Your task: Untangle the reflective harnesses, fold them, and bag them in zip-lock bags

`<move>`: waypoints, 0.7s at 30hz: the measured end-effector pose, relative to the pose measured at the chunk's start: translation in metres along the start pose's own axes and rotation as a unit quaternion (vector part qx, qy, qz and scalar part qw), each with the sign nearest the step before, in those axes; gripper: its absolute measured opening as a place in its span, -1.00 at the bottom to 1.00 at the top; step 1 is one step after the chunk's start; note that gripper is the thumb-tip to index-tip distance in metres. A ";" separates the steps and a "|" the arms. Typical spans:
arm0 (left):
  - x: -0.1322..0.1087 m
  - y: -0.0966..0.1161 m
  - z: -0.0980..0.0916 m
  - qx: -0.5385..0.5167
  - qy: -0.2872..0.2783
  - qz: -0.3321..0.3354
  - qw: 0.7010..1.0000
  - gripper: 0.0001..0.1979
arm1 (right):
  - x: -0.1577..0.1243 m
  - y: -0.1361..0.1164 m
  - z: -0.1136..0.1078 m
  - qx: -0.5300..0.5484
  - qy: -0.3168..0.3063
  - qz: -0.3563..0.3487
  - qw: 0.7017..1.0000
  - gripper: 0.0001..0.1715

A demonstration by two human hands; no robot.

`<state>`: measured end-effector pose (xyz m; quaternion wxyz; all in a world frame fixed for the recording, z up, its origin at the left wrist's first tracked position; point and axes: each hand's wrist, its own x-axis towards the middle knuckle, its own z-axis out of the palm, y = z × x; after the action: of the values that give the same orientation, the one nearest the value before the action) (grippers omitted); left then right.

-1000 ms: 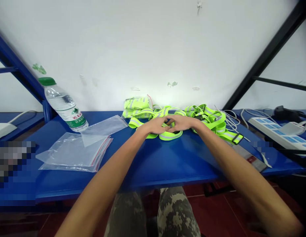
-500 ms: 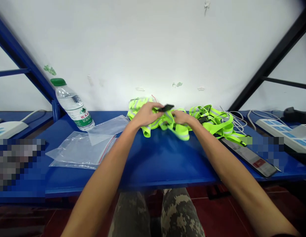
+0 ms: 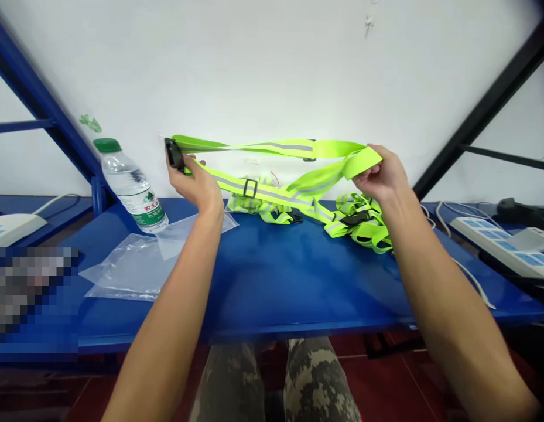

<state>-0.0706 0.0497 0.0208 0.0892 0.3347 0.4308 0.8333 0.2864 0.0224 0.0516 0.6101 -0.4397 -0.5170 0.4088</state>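
A neon-yellow reflective strap (image 3: 276,192) with a grey stripe is stretched above the table between my two hands. My left hand (image 3: 195,181) is closed on its left end, beside a black buckle (image 3: 174,155). At the other end my right hand (image 3: 383,176) grips a folded loop of the webbing, its fingers partly hidden behind the band. A black slider (image 3: 250,188) sits on the lower band. Behind, a bundle of similar straps (image 3: 243,204) rests against the wall. More tangled straps (image 3: 372,231) lie below my right hand, and the lower band hangs down close to them.
Clear plastic bags (image 3: 126,266) lie on the blue table (image 3: 289,287) at left, near a water bottle (image 3: 133,190) with a green cap. White power strips (image 3: 502,243) and cables are at the right. A blue frame post (image 3: 43,99) rises on the left.
Both hands have lifted the strap off the table and moved apart, the left one leftward and the right one rightward. The strap is now spread out between them.
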 end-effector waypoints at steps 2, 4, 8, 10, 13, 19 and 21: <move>-0.002 -0.001 0.002 -0.005 0.007 0.000 1.000 -0.67 | 0.002 -0.004 -0.007 0.007 0.061 -0.033 0.998 -0.57; -0.006 -0.001 0.002 0.018 0.013 0.011 1.000 -0.70 | 0.000 -0.005 -0.008 0.026 0.113 -0.055 0.992 -0.63; -0.013 -0.002 -0.002 0.074 0.003 0.034 0.997 -0.72 | -0.018 0.002 0.006 0.005 0.069 -0.059 0.996 -0.69; -0.018 -0.003 -0.002 0.077 -0.026 0.019 0.996 -0.64 | -0.025 0.010 0.015 -0.073 -0.001 -0.037 0.997 -0.55; -0.024 -0.003 -0.003 0.074 -0.046 0.002 0.996 -0.50 | -0.026 0.024 0.027 -0.198 -0.009 0.005 0.980 -0.38; -0.028 -0.008 -0.005 0.089 -0.073 0.007 0.993 -0.38 | -0.043 0.034 0.045 -0.412 -0.082 -0.041 0.907 -0.61; -0.029 -0.008 -0.003 0.076 -0.081 -0.004 0.994 -0.31 | -0.057 0.038 0.052 -0.402 -0.291 0.005 0.868 -0.60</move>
<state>-0.0515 0.0403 -0.0004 0.1013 0.4049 0.4860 0.7678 0.2254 -0.0156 0.0040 0.2009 -0.5106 -0.7885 0.2778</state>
